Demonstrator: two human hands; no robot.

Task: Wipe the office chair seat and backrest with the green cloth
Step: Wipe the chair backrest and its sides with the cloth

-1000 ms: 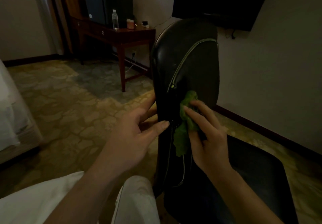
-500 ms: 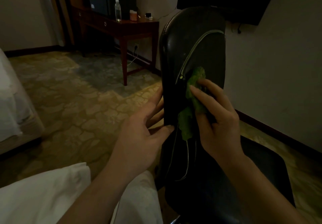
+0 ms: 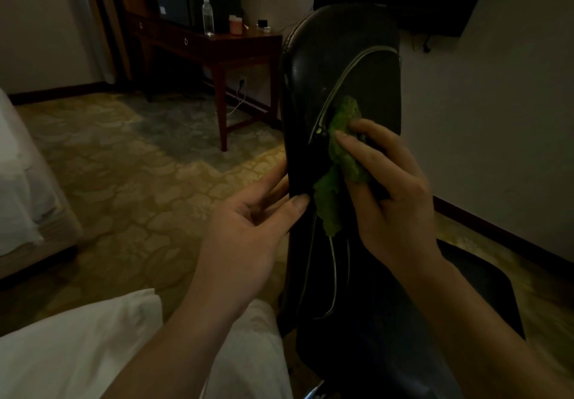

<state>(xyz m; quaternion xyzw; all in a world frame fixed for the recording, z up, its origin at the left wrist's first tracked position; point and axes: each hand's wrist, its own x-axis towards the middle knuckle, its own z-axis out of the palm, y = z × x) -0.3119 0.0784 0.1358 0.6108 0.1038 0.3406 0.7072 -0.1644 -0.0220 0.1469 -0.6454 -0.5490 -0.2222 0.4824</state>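
**Green cloth pressed to the backrest**

The right hand (image 3: 394, 200) grips the green cloth (image 3: 343, 156), bunched between the thumb and the curled fingers (image 3: 372, 131), and holds it against the front of the black backrest (image 3: 351, 66), about halfway up and just right of the pale piping line. A loose flap of the cloth hangs down below the hand, lying on the leather.

The left hand (image 3: 248, 231) holds the backrest's left edge a little lower. Its thumb lies on the front face close to the hanging flap, and its fingers reach round behind the edge, so the edge is pinched between them.

The dark seat (image 3: 484, 290) shows at lower right, beneath the right forearm.

Behind the chair a wooden desk (image 3: 236, 44) stands against the wall with a clear bottle (image 3: 208, 16) upright on it. A bed (image 3: 18, 181) edges in at the left, on the patterned carpet (image 3: 124, 165).
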